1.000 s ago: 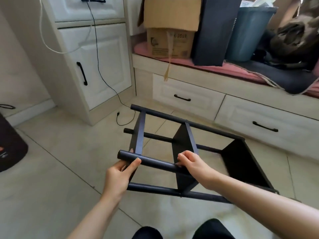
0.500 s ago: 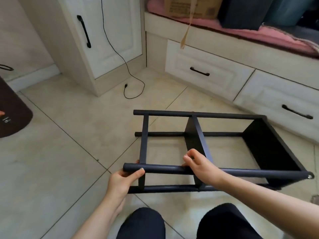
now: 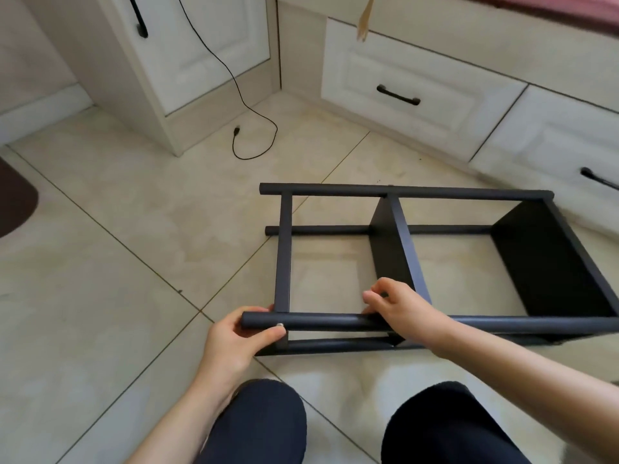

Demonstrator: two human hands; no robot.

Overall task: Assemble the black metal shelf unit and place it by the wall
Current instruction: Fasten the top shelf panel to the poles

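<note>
The black metal shelf unit [image 3: 402, 229] lies on its side on the tiled floor in front of my knees, its four round posts running left to right. Two solid shelf panels stand on edge inside it, one in the middle and one at the right. My left hand [image 3: 234, 343] grips the left end of the nearest top post [image 3: 318, 321], with a small silver screw head showing by my thumb. My right hand [image 3: 402, 309] holds the same post near the middle panel, fingers curled over it.
A white cabinet [image 3: 187, 51] stands at the back left, with a black cable [image 3: 254, 128] trailing from it onto the floor. White drawers [image 3: 418, 85] under a bench run along the back right, close behind the shelf. A dark mat [image 3: 13, 199] lies at the left edge.
The shelf has been lowered and turned to lie square across the floor in front of me. Both hands kept hold of the near post. My view has tilted down.
</note>
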